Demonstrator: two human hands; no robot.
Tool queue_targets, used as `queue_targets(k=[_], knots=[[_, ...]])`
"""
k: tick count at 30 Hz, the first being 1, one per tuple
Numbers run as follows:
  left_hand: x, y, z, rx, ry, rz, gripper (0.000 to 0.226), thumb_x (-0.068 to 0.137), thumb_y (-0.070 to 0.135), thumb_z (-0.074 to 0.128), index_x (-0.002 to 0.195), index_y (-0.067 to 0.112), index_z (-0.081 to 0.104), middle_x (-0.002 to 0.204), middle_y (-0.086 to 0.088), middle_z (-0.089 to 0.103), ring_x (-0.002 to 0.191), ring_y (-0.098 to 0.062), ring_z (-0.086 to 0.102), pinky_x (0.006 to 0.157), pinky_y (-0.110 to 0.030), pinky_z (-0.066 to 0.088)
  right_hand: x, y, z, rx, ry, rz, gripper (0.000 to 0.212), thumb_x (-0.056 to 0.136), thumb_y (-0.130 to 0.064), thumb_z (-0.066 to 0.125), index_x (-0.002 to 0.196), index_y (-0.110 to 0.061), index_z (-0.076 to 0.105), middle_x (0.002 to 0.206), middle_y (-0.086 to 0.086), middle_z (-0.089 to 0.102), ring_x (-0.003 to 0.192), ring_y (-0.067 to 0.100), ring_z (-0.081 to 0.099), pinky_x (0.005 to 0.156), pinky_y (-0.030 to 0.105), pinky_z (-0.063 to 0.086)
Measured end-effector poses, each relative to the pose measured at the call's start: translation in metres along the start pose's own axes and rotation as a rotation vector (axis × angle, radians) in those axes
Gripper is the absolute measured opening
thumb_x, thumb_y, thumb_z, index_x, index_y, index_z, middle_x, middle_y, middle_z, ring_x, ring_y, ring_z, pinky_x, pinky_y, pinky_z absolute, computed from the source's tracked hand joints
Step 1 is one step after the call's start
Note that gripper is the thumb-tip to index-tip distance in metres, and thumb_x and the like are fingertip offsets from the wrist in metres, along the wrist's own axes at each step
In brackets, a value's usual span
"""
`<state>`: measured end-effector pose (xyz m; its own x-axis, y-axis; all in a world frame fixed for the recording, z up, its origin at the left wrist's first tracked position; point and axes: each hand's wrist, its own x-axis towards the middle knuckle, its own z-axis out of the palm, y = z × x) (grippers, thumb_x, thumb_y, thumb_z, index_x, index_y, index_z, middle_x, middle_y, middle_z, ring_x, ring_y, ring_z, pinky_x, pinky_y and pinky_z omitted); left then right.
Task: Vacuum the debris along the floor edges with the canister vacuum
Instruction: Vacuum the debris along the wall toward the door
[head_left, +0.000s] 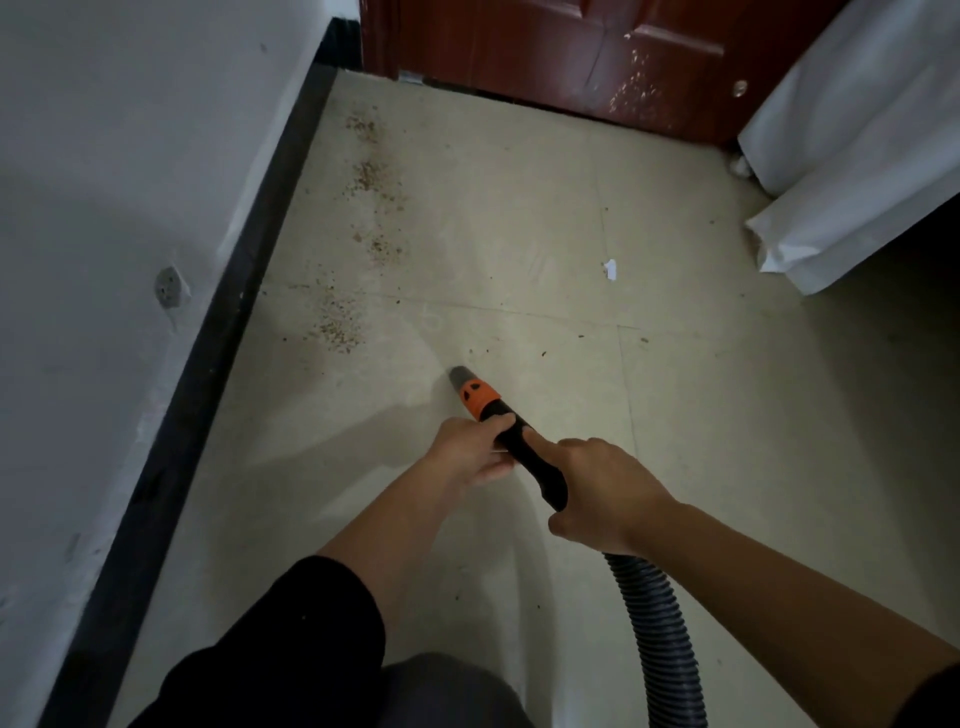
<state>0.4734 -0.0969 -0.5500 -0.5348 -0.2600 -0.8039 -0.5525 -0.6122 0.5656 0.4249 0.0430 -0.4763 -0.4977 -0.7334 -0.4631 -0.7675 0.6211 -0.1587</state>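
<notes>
The vacuum nozzle has a short grey tip, a bright orange collar and a black handle, and it points down and away at a slant, its tip at or just above the floor; I cannot tell whether it touches. A dark ribbed hose runs back from the handle and out of the bottom of the view.

The left hand is clenched round the black handle just behind the orange collar. The right hand grasps the handle farther back, where it meets the hose, with its forefinger laid along the top.

The debris, brown crumbs in several loose patches, lies in a line beside the black baseboard that edges the white wall on the left. The nearest patch is ahead and to the left of the nozzle tip, apart from it; the others stretch on toward the red-brown door at the far end. A few darker specks lie scattered just past the tip.

On the right a white sheet hangs to the floor, with a small scrap of paper near it. Between baseboard and sheet the pale tiles run open to the door.
</notes>
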Motion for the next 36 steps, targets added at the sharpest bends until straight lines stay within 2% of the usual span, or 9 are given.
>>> queue_targets(k=[3, 6, 9, 13, 18, 22, 27, 32, 36], knots=[[-0.002, -0.003, 0.009, 0.007, -0.03, -0.02, 0.019, 0.092, 0.02, 0.068, 0.093, 0.003, 0.06, 0.09, -0.01, 0.069, 0.077, -0.019, 0.07, 0.074, -0.031, 0.06, -0.008, 0.006, 0.004, 0.016, 0.013, 0.022, 0.087, 0.074, -0.019, 0.066, 0.147, -0.036, 0.021, 0.087, -0.003, 0.053, 0.075, 0.015, 0.05, 0.058, 0.026, 0.042], [0.001, 0.003, 0.016, -0.005, -0.044, -0.025, 0.027, 0.092, 0.02, 0.067, 0.108, -0.001, 0.059, 0.097, -0.012, 0.068, 0.079, -0.019, 0.069, 0.06, -0.026, 0.058, -0.003, 0.01, 0.004, 0.047, 0.021, 0.051, 0.087, 0.073, -0.019, 0.066, 0.146, -0.036, 0.023, 0.086, -0.003, 0.053, 0.075, 0.016, 0.052, 0.06, 0.028, 0.048], [0.007, 0.01, 0.018, -0.024, -0.026, -0.024, 0.031, 0.093, 0.019, 0.066, 0.114, -0.001, 0.058, 0.095, -0.011, 0.068, 0.078, -0.019, 0.067, 0.056, -0.026, 0.055, 0.008, 0.012, 0.003, 0.069, 0.044, 0.062, 0.084, 0.073, -0.018, 0.067, 0.144, -0.034, 0.027, 0.086, -0.001, 0.056, 0.074, 0.018, 0.054, 0.062, 0.031, 0.051], [0.015, 0.017, 0.017, -0.023, -0.002, 0.002, 0.034, 0.093, 0.02, 0.066, 0.118, -0.002, 0.057, 0.105, -0.014, 0.068, 0.081, -0.02, 0.067, 0.058, -0.026, 0.055, 0.021, 0.012, 0.004, 0.078, 0.079, 0.056, 0.082, 0.073, -0.017, 0.067, 0.143, -0.032, 0.028, 0.085, -0.001, 0.056, 0.073, 0.018, 0.053, 0.062, 0.032, 0.052], [0.019, 0.023, 0.025, -0.028, -0.014, 0.015, 0.04, 0.092, 0.021, 0.067, 0.124, -0.002, 0.056, 0.107, -0.015, 0.068, 0.084, -0.021, 0.067, 0.057, -0.026, 0.054, 0.024, 0.015, 0.005, 0.071, 0.119, 0.092, 0.08, 0.075, -0.016, 0.065, 0.145, -0.03, 0.027, 0.084, 0.0, 0.053, 0.077, 0.019, 0.051, 0.061, 0.03, 0.047], [0.017, 0.018, 0.033, -0.021, -0.045, 0.001, 0.041, 0.092, 0.02, 0.066, 0.124, -0.003, 0.055, 0.111, -0.018, 0.068, 0.091, -0.024, 0.068, 0.06, -0.028, 0.056, 0.015, 0.023, 0.001, 0.079, 0.108, 0.108, 0.079, 0.075, -0.015, 0.065, 0.143, -0.031, 0.03, 0.081, -0.001, 0.052, 0.073, 0.017, 0.051, 0.057, 0.028, 0.044], [0.005, 0.008, 0.033, -0.011, -0.051, -0.039, 0.036, 0.092, 0.017, 0.067, 0.119, -0.005, 0.057, 0.1, -0.017, 0.069, 0.082, -0.022, 0.069, 0.062, -0.029, 0.058, -0.004, 0.028, 0.0, 0.098, 0.045, 0.078, 0.087, 0.075, -0.017, 0.067, 0.148, -0.037, 0.025, 0.084, -0.003, 0.056, 0.072, 0.013, 0.052, 0.061, 0.028, 0.05], [-0.013, -0.008, 0.03, -0.03, -0.093, -0.113, 0.033, 0.091, 0.015, 0.067, 0.115, -0.005, 0.058, 0.096, -0.017, 0.071, 0.085, -0.024, 0.071, 0.071, -0.032, 0.06, -0.028, 0.028, -0.001, 0.085, -0.003, 0.05, 0.082, 0.072, -0.018, 0.067, 0.142, -0.039, 0.03, 0.081, -0.004, 0.055, 0.07, 0.014, 0.053, 0.06, 0.031, 0.051], [-0.02, -0.017, 0.026, -0.046, -0.112, -0.148, 0.037, 0.09, 0.014, 0.069, 0.119, -0.005, 0.056, 0.096, -0.019, 0.072, 0.083, -0.026, 0.073, 0.065, -0.032, 0.061, -0.04, 0.026, -0.005, 0.069, -0.052, 0.031, 0.078, 0.072, -0.02, 0.068, 0.139, -0.041, 0.032, 0.08, -0.005, 0.055, 0.07, 0.014, 0.055, 0.063, 0.032, 0.053]])
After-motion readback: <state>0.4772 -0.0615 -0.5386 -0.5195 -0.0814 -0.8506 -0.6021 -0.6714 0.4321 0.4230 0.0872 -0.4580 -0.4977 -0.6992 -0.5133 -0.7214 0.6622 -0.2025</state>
